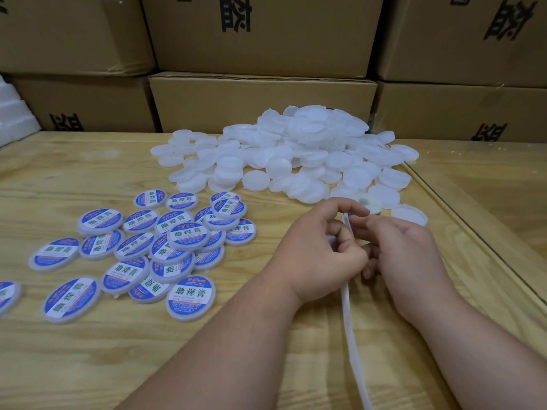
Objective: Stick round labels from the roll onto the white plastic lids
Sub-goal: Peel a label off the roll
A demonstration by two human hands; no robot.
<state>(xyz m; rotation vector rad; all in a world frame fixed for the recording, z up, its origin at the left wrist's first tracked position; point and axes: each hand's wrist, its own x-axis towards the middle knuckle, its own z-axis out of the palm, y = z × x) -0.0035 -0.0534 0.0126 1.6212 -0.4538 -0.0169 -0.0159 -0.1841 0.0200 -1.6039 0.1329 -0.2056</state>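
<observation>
While the white backing strip [355, 344] runs up from the near edge at six o'clock toward the hands, its long axis points almost straight away from the person, leaning slightly toward eleven o'clock. Both hands meet on its upper end. The left hand [322, 250] has its fingers curled, with thumb and forefinger pinching the strip's top; the right hand [405, 253], just beside it at three o'clock, also curls its fingers in toward the same spot, apparently picking at a label [347, 221] there (the label itself is mostly hidden between the fingertips, so I cannot tell how far it has peeled). The roll the strip comes from is out of view.

At nine o'clock from the hands, well apart on the wooden table [88, 365], lies a loose spread of finished lids [189, 297] with blue-and-white labels. Beyond the hands, from eleven to one o'clock, is the heap of bare white lids [296, 149]; its nearest members lie just past the fingertips. One lid [368, 204] close to the right hand's fingertips, at twelve o'clock from them, shows a dark spot.

My judgement is that the next move turns on this: the bare lids lie straight ahead of both hands, slightly nearer the right one, so a freed label needs only a short forward carry. Cardboard boxes [263, 99] are stacked at the far edge.
</observation>
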